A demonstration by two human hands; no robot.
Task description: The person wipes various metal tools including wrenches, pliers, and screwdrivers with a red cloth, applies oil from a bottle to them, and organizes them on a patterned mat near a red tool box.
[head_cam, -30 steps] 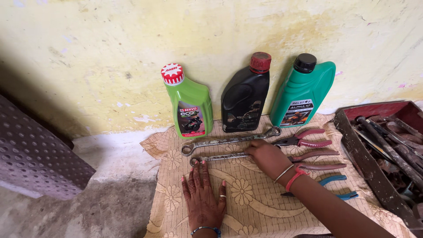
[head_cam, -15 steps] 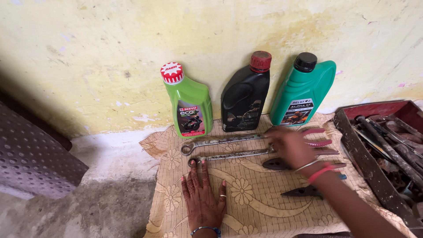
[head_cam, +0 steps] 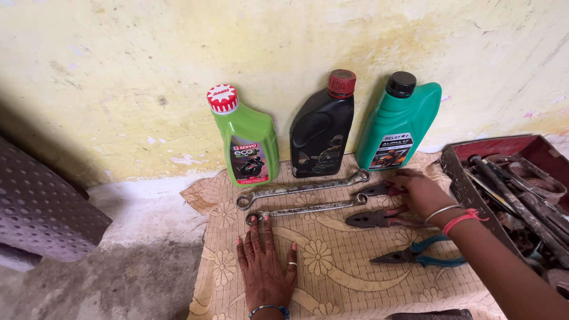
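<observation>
Red-handled pliers (head_cam: 379,190) under right hand (head_cam: 422,194) fingers; left hand (head_cam: 265,266) fingers spread on cloth (head_cam: 349,266).

Right hand (head_cam: 422,194) covers red pliers' handles (head_cam: 379,190). Tool tray (head_cam: 459,178) cut off at right edge; contents indistinct.

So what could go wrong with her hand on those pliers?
The right hand rests on red-handled pliers, with more pliers just below, so a finger might get pinched. The three bottles, green, black and teal, stand close behind the wrenches; a bumped wrench could tip one. The left hand lies flat beside a wrench end.
</observation>
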